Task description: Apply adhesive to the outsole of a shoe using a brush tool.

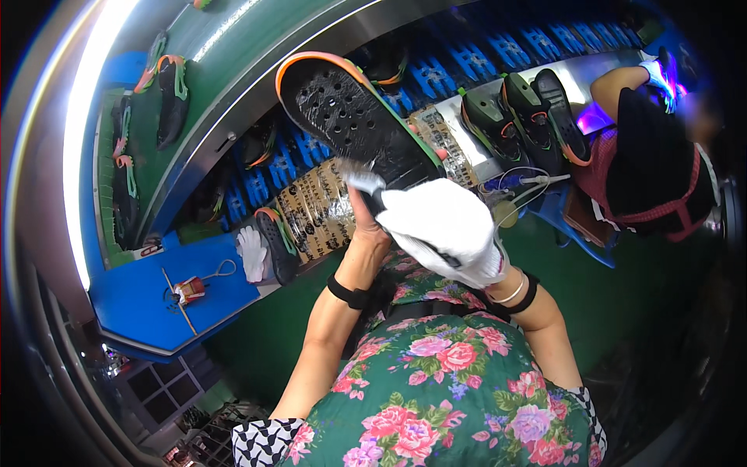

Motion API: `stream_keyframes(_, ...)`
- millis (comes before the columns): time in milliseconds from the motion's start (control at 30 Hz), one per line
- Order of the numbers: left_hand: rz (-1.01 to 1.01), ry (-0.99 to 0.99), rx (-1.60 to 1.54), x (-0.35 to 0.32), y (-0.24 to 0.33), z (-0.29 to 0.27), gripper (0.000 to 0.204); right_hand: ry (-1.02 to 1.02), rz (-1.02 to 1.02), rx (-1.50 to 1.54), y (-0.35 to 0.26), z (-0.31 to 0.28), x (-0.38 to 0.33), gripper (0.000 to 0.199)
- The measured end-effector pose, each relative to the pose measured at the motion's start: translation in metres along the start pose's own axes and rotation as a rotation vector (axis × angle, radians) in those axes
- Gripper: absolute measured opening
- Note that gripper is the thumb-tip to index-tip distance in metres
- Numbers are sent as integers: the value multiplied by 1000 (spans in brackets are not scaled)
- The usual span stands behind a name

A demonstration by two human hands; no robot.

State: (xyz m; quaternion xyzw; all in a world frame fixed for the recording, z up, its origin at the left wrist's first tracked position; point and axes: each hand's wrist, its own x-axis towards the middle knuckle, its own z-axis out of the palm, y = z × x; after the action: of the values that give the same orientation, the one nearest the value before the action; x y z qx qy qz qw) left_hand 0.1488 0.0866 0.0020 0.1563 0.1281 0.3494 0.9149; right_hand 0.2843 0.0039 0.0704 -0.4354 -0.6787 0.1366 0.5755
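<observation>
Holding the sole (342,117) up above the cardboard (311,210), tilted, with the perforated black face in plain sight. Gripped around the nearer end by the bare left hand (367,218), with fingertips just showing past the green edge on the other side; impossible to tell how much palm contact underneath. Closed, by the look of it, on a brush (362,175) with the white-gloved right hand (443,226). Blurred at the bristles, close over the sole near the left thumb; touching or not, cannot tell.

Probably light for its bulk, judging by the moulded, foam-like look. Likely springy rather than stiff, so apt to flex or twist if pinched at one end only. Hardly fragile, but perhaps easy to dent under hard fingertips. Shiny and wet-looking in streaks among the holes, so likely slippery or tacky there: best to keep fingers off that face. Safer to take hold by the rim, orange at the far end and green along the side, with fingers spread beneath for support against any push from above.

Just left of the cardboard, a loose glove (251,253) beside a shoe (274,245); farther left of it, a blue table (132,288). Right of the cardboard, a row of footwear (529,117).
</observation>
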Motion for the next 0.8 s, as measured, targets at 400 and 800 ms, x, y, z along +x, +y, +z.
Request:
stream_keyframes(400,44,-228,-264,12,13,5,110,9,56,227,8,-4,0,26)
stream_keyframes(800,71,-294,-161,20,22,-2,104,3,74,134,10,-13,-15,30)
